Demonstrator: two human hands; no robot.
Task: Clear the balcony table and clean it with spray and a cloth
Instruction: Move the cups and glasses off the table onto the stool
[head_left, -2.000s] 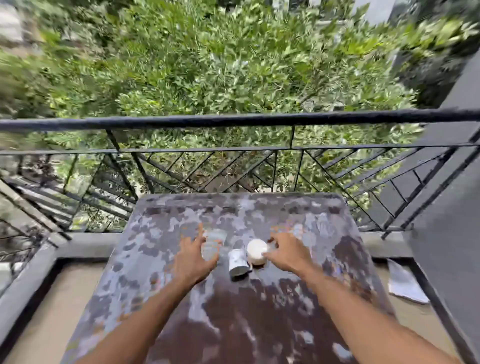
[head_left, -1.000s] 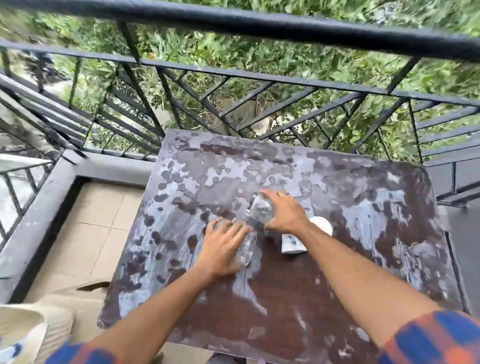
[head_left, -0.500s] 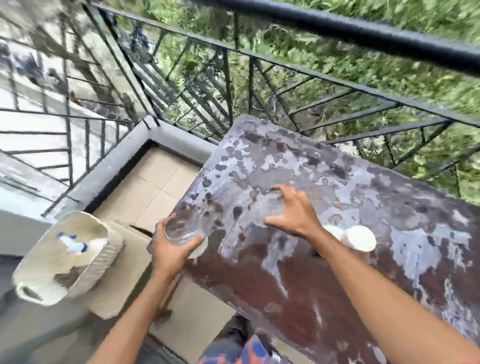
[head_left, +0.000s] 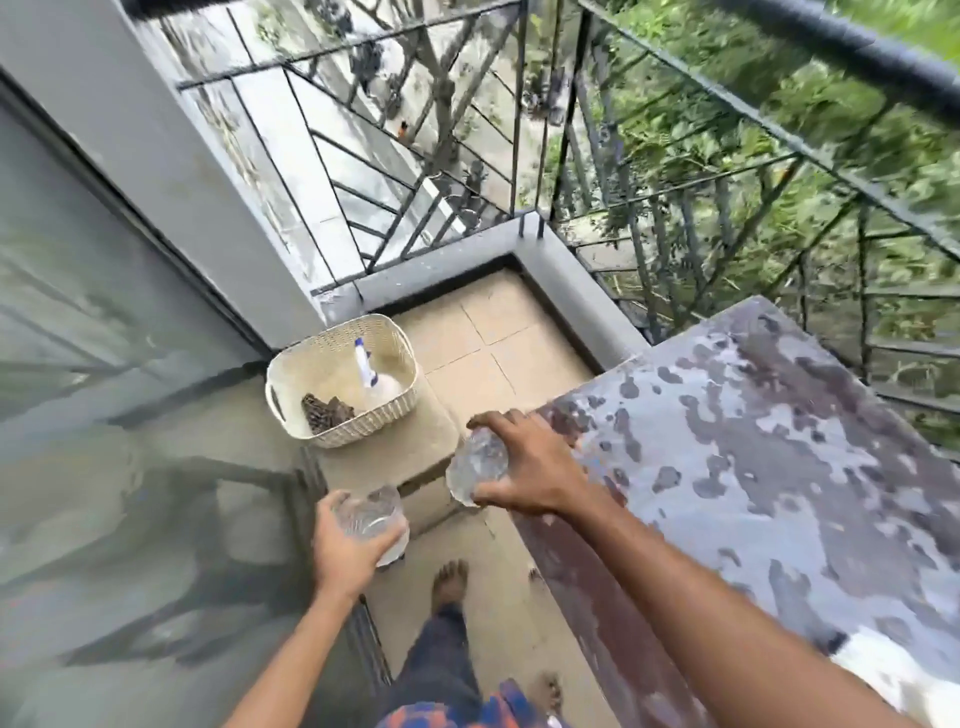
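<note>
My left hand grips a clear glass held over the floor, left of the table. My right hand holds a second clear glass just off the table's left edge. The table has a worn, blotchy brown and grey top. A cream basket on a low step holds a white spray bottle with a blue nozzle and a dark cloth. A white object shows on the table at the lower right, cut off by the frame.
A black metal railing borders the balcony behind and left of the table. A glass door fills the left side. My bare feet stand on the tiled floor between door and table.
Both hands have lifted the two glasses off the table and carried them left past its edge. My view has swung left toward the basket and door.
</note>
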